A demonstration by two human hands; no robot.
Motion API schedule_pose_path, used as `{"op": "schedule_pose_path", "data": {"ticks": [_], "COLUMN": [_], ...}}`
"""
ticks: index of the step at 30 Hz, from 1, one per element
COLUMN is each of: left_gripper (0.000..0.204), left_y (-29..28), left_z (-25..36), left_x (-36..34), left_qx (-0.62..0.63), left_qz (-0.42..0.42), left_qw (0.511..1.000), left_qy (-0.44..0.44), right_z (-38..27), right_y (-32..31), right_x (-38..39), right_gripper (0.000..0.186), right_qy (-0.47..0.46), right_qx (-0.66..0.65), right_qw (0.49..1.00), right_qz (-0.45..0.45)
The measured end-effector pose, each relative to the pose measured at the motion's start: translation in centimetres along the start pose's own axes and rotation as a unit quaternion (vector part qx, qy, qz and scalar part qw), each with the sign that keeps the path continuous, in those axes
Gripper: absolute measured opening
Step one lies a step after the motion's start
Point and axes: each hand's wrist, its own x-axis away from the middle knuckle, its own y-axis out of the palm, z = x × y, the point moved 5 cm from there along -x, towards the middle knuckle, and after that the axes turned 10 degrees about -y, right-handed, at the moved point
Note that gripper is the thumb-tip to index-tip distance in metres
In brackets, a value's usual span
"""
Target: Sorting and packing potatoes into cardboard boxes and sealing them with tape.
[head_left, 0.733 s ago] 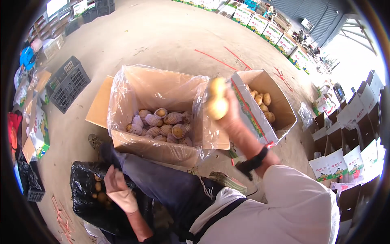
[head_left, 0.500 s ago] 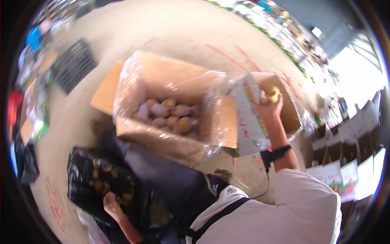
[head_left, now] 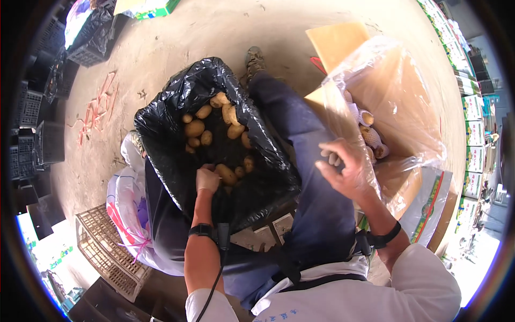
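A crate lined with a black plastic bag [head_left: 155,129] stands between my legs, with several potatoes [head_left: 195,128] scattered inside. My left hand [head_left: 207,178] reaches into it, fingers curled against a potato [head_left: 225,175]; its fingertips are partly hidden. Above my right thigh hovers my right hand [head_left: 346,170], fingers bent but apart, with nothing in it. To its right is a cardboard box [head_left: 399,88] with a clear plastic liner. Several potatoes in white foam nets [head_left: 370,137] lie in that box.
A white carton [head_left: 429,206] stands beside the lined box. On my left are a brown slatted crate [head_left: 110,249] and a white plastic bag [head_left: 126,196]. Red twine [head_left: 99,110] lies on the floor. Stacked printed cartons [head_left: 473,134] line the far right.
My right hand has left the white carton, where it held a yellowish potato, and is now empty over my thigh. My left hand stays in the black-lined crate. The view has swung left.
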Motion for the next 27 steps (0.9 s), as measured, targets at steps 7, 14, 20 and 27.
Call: {"op": "schedule_pose_path", "data": {"ticks": [7, 14, 20, 27], "left_gripper": [0.042, 0.057, 0.050, 0.057], "left_y": [9.5, 16.6, 14.0, 4.3], "left_z": [4.0, 0.4, 3.5, 4.6], "left_x": [-1.8, -2.8, -3.4, -8.2], "left_qx": [-0.182, -0.229, -0.235, 0.047], "left_qz": [-0.139, -0.093, -0.201, 0.055], "left_qw": [0.973, 0.968, 0.950, 0.997], "left_qy": [-0.001, 0.049, 0.041, 0.022], "right_z": [3.8, 4.9, 5.6, 5.3], "right_y": [0.9, 1.1, 0.7, 0.9], "right_x": [0.3, 0.3, 0.8, 0.8], "right_gripper": [0.018, 0.015, 0.015, 0.013], "right_qy": [0.067, 0.084, 0.100, 0.116], "right_qx": [0.094, 0.122, 0.117, 0.118], "right_qw": [0.986, 0.983, 0.982, 0.982], "right_qz": [0.117, 0.108, 0.109, 0.094]}}
